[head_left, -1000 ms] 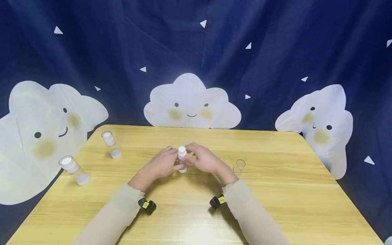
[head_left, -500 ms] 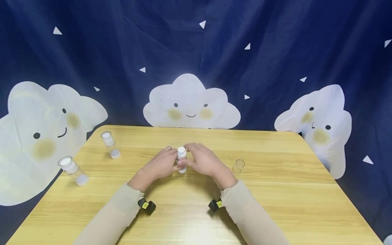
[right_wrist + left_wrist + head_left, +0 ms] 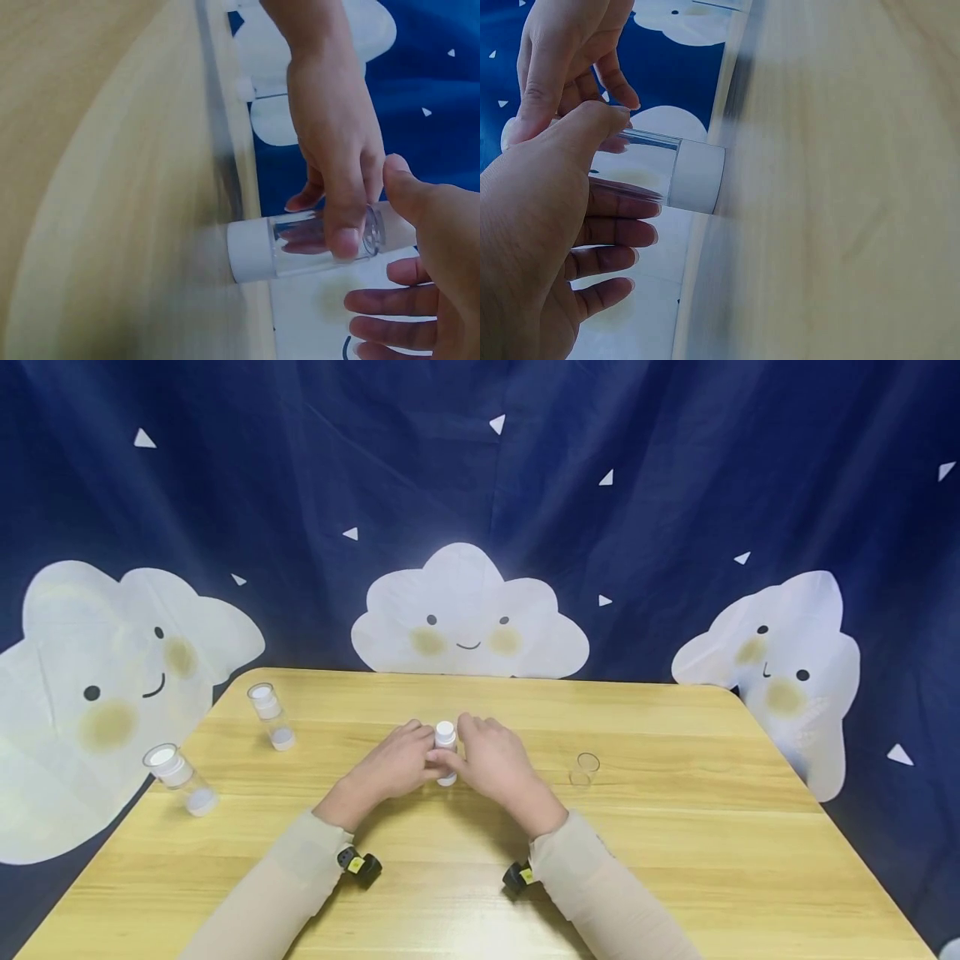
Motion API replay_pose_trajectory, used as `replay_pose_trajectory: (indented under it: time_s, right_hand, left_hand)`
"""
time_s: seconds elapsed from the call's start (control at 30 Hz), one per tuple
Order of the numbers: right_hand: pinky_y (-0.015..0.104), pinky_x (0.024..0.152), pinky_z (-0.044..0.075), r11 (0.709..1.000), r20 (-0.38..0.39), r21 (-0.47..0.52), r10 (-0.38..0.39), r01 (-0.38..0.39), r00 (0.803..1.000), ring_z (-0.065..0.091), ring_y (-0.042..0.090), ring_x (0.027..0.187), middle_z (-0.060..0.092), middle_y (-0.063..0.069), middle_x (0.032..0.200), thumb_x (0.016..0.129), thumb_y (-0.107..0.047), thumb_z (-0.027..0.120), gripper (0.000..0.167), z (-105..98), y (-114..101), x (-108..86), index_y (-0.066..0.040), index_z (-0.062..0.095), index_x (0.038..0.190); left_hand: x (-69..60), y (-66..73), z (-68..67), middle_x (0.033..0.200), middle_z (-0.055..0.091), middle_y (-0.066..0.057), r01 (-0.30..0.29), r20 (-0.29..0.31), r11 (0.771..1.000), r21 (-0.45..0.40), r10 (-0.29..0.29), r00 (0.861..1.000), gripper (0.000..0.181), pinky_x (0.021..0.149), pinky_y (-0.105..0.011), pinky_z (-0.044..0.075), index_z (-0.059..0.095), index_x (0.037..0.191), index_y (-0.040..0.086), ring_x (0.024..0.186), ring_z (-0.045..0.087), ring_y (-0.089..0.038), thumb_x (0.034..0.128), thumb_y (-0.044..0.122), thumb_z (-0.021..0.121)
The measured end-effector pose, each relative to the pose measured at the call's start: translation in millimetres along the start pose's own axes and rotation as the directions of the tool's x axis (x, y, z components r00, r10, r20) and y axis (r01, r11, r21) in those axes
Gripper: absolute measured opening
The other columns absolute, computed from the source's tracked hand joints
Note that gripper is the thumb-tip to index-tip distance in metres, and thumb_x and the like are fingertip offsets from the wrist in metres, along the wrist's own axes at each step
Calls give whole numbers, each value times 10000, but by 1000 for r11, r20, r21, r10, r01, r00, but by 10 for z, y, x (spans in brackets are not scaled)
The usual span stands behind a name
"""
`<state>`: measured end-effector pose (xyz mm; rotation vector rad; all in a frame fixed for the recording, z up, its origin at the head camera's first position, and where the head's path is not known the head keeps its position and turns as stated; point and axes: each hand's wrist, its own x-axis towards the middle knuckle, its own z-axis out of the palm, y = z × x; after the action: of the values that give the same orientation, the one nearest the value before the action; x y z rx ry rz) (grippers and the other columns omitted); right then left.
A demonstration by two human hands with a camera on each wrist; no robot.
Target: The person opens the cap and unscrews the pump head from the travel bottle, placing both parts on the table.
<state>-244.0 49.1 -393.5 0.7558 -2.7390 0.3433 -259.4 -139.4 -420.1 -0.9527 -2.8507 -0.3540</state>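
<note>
A small clear bottle (image 3: pixel 446 732) with a white base and a white top stands upright on the table between the hands. In the left wrist view its white base (image 3: pixel 696 176) and transparent body show plainly. My left hand (image 3: pixel 399 760) holds the body between thumb and fingers, low on the bottle. Higher up, my right hand (image 3: pixel 497 762) has its thumb across the front, with the index finger on the other side near the white top. In the right wrist view its remaining fingers (image 3: pixel 394 301) are spread loosely beside the bottle; the exact contact is partly hidden.
Two similar clear bottles with white parts stand at the left, one nearer (image 3: pixel 180 778) and one farther (image 3: pixel 272 716). A transparent cap (image 3: pixel 584 771) lies to the right of the hands on the wooden table (image 3: pixel 720 852). A dark blue curtain (image 3: pixel 645 527) hangs behind.
My right hand has turned around the bottle top, its wrist shifting left and its thumb reaching farther across the front. The left hand and the bottle have stayed in place.
</note>
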Motion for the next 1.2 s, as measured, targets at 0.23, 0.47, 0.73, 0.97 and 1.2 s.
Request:
replay_pose_trajectory:
  time_s: [0.23,0.47,0.73,0.97,1.2]
  right_hand:
    - [254,477,365,1000,-22,-9,21,-21,1000,411,138,590,426,-36,662,887,-691,486,536,43,-31,-1,-161,433,818]
    - [245,495,369,1000,-48,-12,-14,14,999,421,139,623,432,-39,723,913,-626,523,487,68,-40,7,-152,442,836]
    - [237,573,426,994,-12,51,-97,98,995,452,118,701,469,-39,839,952,-535,546,418,22,32,20,-119,512,937]
    - [309,782,511,971,68,218,-119,102,991,564,154,888,600,47,1048,971,-474,555,378,-29,134,42,-111,549,1077]
    - [372,919,494,917,112,392,-125,72,986,589,196,1076,606,11,1167,966,-417,590,363,-40,206,65,-135,599,1194]
  left_hand:
    - [-10,-3,12,1091,643,-35,-4,-7,1000,8,4,1000,443,980,-408,427,646,1110,88,1050,528,-233,928,490,612]
    - [-16,-16,34,1028,635,-20,-5,-21,1000,8,5,1000,416,933,-388,443,643,1061,89,999,524,-218,918,480,633]
    - [4,-1,17,1015,632,-5,15,-5,1000,3,-15,1000,414,928,-382,444,636,1047,105,1008,527,-212,929,500,607]
    - [19,14,5,987,625,13,36,3,999,-13,-36,999,465,907,-377,448,649,1099,94,996,524,-203,926,523,600]
    - [15,15,5,966,615,32,39,-2,999,-35,-39,999,476,893,-385,450,647,1125,102,976,519,-195,925,530,596]
